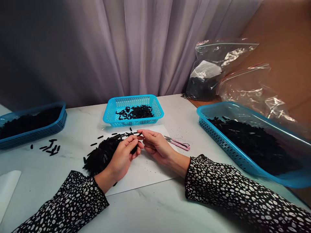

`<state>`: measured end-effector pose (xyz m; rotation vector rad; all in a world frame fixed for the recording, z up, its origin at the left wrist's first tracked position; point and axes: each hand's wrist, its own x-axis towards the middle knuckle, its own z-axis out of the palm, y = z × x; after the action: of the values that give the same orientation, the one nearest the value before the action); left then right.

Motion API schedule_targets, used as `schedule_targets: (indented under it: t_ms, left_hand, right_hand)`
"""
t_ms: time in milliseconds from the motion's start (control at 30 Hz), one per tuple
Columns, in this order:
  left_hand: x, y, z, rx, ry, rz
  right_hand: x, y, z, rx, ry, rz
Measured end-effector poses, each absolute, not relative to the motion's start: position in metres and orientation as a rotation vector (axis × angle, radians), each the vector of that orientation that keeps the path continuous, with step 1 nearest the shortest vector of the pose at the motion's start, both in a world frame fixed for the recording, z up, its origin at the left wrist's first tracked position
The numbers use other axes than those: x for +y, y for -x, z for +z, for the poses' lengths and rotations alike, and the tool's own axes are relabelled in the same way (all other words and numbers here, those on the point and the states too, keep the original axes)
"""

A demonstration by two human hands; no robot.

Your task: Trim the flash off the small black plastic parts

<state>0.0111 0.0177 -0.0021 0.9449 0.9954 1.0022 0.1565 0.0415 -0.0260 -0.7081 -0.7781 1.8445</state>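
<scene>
Black, short plastic strips are being handled at the middle of the counter (170, 207): one small black piece (139, 134) is pinched between the fingertips of the left hand (123, 154) and the right hand (155, 145), both hands closed lightly around it, above a white sheet of paper (145, 171). A loose heap of the same black strips (102, 155) lies under and just beside the left hand, partly on the sheet. A slip of the pinch could be judged likely to drop the piece into the heap, where it would be lost among identical ones; a sweep of the patterned sleeve could scatter the heap. Pink thread snips (178, 142) lie just beside the right hand and could be knocked off the sheet. Beyond the hands, a small turquoise plastic basket (111, 111) is seen holding a thin layer of black strips. A large blue basket (218, 136) at the right is filled with many more, and another blue basket (58, 124) at the left likewise. A few stray strips (50, 149) lie near it. Clear plastic bags (213, 71) stand behind, one holding dark material.
</scene>
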Motion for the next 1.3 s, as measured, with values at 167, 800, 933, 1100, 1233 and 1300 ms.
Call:
schedule_targets:
  t_ms: [167,800,933,1100,1233,1300]
  left_hand:
    - [0.0233,-0.0113,-0.0049,1.039,-0.881,1.111]
    - [0.0201,-0.0062,-0.0031,0.983,-0.813,1.114]
    - [0.0196,-0.0068,-0.0038,1.002,-0.863,1.127]
    - [0.0184,-0.0078,-0.0044,1.019,-0.942,1.121]
    - [0.0175,-0.0088,-0.0025,1.017,-0.936,1.126]
    - [0.0175,-0.009,-0.0015,1.014,-0.909,1.129]
  right_hand:
    - [0.0506,-0.1628,-0.0286,-0.781,0.621,1.843]
    - [0.0457,-0.1631,-0.0282,-0.828,0.694,1.823]
    - [0.0452,-0.1594,-0.0297,-0.924,0.747,1.795]
    - [0.0444,-0.1576,-0.0314,-0.952,0.758,1.789]
    - [0.0443,-0.1598,-0.0303,-0.912,0.766,1.793]
    - [0.044,-0.1609,-0.029,-0.887,0.763,1.797]
